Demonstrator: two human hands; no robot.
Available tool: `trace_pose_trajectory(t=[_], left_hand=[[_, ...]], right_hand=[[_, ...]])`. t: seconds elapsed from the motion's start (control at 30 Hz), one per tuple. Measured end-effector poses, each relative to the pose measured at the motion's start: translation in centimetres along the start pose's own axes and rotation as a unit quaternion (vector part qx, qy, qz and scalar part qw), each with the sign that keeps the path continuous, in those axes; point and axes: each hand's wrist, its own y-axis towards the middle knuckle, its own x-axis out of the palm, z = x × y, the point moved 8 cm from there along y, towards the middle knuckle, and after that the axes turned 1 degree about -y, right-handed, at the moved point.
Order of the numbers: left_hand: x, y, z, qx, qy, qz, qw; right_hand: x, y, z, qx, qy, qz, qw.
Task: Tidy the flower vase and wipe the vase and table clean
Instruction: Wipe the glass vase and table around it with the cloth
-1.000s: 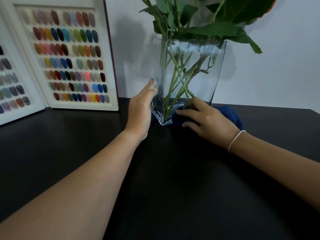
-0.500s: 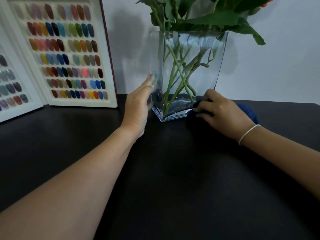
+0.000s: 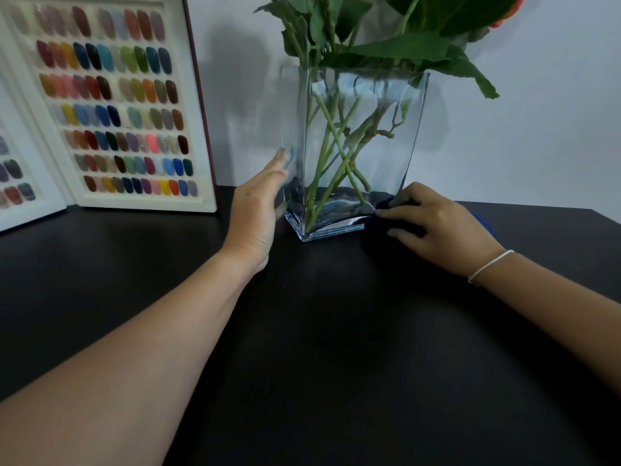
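Note:
A clear square glass vase stands on the black table near the wall, with green flower stems and a little water in it. My left hand lies flat against the vase's left side, fingers straight. My right hand presses a dark blue cloth against the vase's lower right corner, on the table top. Most of the cloth is hidden under the hand; a bit of it shows behind the wrist.
A white display board of coloured nail samples leans against the wall at the left, its foot on the table. Large green leaves overhang the vase's rim. The white wall is close behind the vase.
My right hand has slid the cloth to the right along the vase's base, from the front face to the right corner. The left hand has stayed on the vase's left side.

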Motion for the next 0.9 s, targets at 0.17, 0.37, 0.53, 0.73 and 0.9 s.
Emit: trace_pose_trajectory(t=[0.17,0.37,0.53,0.73,0.9], left_hand=[[0.0,0.0,0.0,-0.001,0.004,0.005,1.0],[0.1,0.0,0.2,-0.002,0.002,0.011,1.0],[0.1,0.0,0.1,-0.014,-0.009,0.022,1.0],[0.0,0.0,0.1,-0.03,-0.019,0.038,0.999],[0.0,-0.1,0.2,-0.028,-0.02,0.035,0.999]], right_hand=[[-0.2,0.0,-0.2,-0.008,-0.011,0.012,1.0],[-0.2,0.4,-0.3,0.002,0.004,0.024,1.0],[-0.2,0.6,-0.7,0.001,0.007,0.046,0.999],[0.1,1.1,-2.0,-0.026,-0.002,0.052,0.998],[0.6,1.7,-3.7,-0.05,-0.001,0.05,0.998]])
